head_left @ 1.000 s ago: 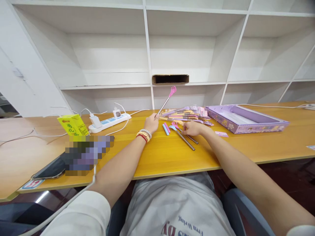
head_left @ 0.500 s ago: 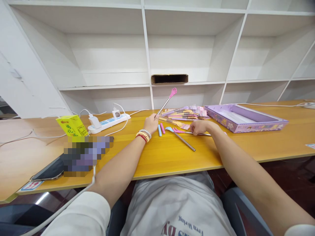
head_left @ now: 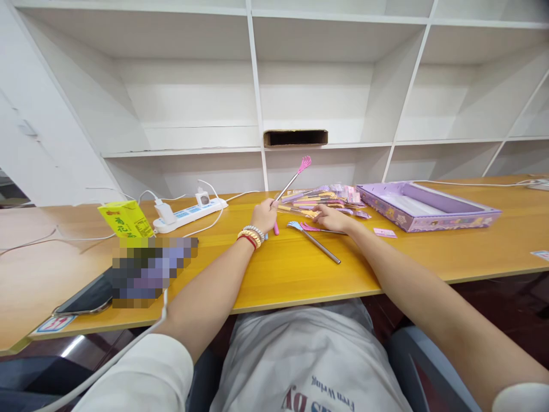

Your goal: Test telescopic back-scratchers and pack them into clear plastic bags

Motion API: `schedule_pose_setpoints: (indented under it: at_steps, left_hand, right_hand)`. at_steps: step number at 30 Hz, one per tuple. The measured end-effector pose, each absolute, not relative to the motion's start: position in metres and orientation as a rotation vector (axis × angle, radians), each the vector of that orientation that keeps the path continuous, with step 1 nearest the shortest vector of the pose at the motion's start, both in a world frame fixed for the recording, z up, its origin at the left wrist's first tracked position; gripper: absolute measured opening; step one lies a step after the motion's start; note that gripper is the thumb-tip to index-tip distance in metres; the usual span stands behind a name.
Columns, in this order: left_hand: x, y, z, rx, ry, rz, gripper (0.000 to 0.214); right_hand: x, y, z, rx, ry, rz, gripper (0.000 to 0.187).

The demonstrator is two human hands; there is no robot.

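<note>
My left hand (head_left: pixel 263 216) is closed around the thin metal rod of a back scratcher (head_left: pixel 290 184), whose pink claw points up and away from me. A pink grip tube (head_left: pixel 276 229) shows just below this hand; whether the fingers touch it I cannot tell. Part of a blue tube (head_left: pixel 266 236) peeks out by the wrist. My right hand (head_left: pixel 332 218) reaches over the near edge of the pile of wrapped back scratchers (head_left: pixel 321 197), fingers stretched out. Beneath it lies another pink-clawed back scratcher (head_left: pixel 311 228). A blue-clawed back scratcher (head_left: pixel 319 243) rests in front.
A shallow purple box (head_left: pixel 454 222) stands at the right, with a small pink card (head_left: pixel 385 233) nearer me. On the left are a white power strip (head_left: pixel 191 215), a yellow carton (head_left: pixel 126 220), a phone (head_left: pixel 86 294) and cables. White shelving (head_left: pixel 184 151) rises behind the table.
My right hand has moved left and forward to the pile, its fingers straightening. The pink card now lies to its right. The pink and blue tubes have shifted left towards my left hand.
</note>
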State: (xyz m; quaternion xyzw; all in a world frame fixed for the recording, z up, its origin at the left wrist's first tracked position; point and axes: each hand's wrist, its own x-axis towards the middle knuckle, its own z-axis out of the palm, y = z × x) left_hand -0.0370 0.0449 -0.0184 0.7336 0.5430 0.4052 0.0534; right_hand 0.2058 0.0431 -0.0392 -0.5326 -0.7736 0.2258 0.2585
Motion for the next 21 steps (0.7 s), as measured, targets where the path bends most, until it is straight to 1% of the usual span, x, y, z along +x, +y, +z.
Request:
schedule_pose_setpoints:
  at_steps: [3,7,12,16,18,21]
  left_hand:
    - [-0.036,0.043,-0.017,2.227,1.654,1.211,0.032]
    - [-0.037,0.042,-0.015,2.218,1.671,1.217,0.031]
    - [-0.039,0.043,-0.014,2.194,1.690,1.269,0.032]
    - [-0.042,0.046,-0.014,2.165,1.731,1.313,0.034]
    - [-0.043,0.048,-0.015,2.168,1.757,1.324,0.034]
    - [-0.044,0.049,-0.016,2.193,1.792,1.298,0.035]
  right_hand:
    - [0.209,0.048,-0.041,-1.480,-2.096,0.496,0.053]
    - [0.213,0.049,-0.040,-1.476,-2.096,0.424,0.046]
    - [0.204,0.032,-0.027,-1.467,-2.139,0.273,0.030]
    - [0.184,0.008,-0.011,-1.297,-2.250,0.218,0.018]
    - [0.174,-0.001,-0.007,-1.241,-2.333,0.182,0.017]
    - [0.165,-0.007,-0.005,-1.332,-2.443,0.059,0.021]
